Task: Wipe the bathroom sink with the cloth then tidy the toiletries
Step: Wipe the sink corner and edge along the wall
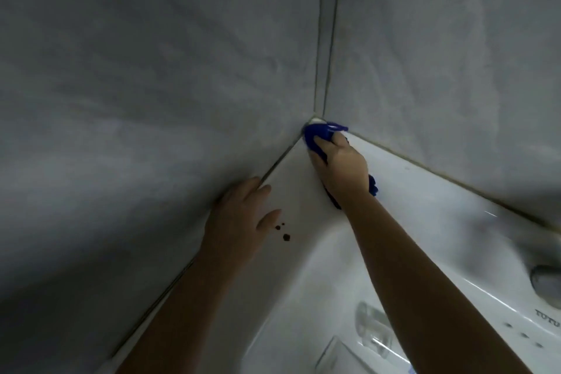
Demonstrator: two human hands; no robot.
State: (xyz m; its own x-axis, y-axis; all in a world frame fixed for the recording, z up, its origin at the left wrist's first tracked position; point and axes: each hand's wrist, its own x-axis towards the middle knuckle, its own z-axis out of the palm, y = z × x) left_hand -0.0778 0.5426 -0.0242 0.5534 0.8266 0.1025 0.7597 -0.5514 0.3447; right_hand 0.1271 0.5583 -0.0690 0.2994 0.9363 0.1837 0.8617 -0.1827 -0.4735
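Left wall [121, 100]: Grey tiles are seen to the left of the sink, and the sink's left edge is met by them.
Left hand [239, 222]: It is laid flat on the left edge of the sink, with the fingertips up against the wall. The grip is wide open, the fingers are kept straight, and nothing is held.
Brown spots [285, 236]: A few small dark spots are seen on the sink's left rim, just beside the thumb of the left hand.
Sink [291, 185]: It is white and is set into a corner made by two walls.
Cloth [315, 135]: The blue cloth is pushed into the back corner of the sink. Most of it is bunched under the hand, and a dark end is seen sticking out by the wrist.
Right hand [343, 167]: It is pressed down at the sink's back corner. The grip is closed around the cloth, with the fingers bent over it.
Clear thing [373, 328]: Something see-through is seen low in the sink, beside the right arm. It is too blurred to be named.
Right wall [455, 55]: More grey tiles are seen behind the sink's back edge.
Tap [546, 282]: A shiny grey shape is seen at the far right of the sink, blurred and cut off.
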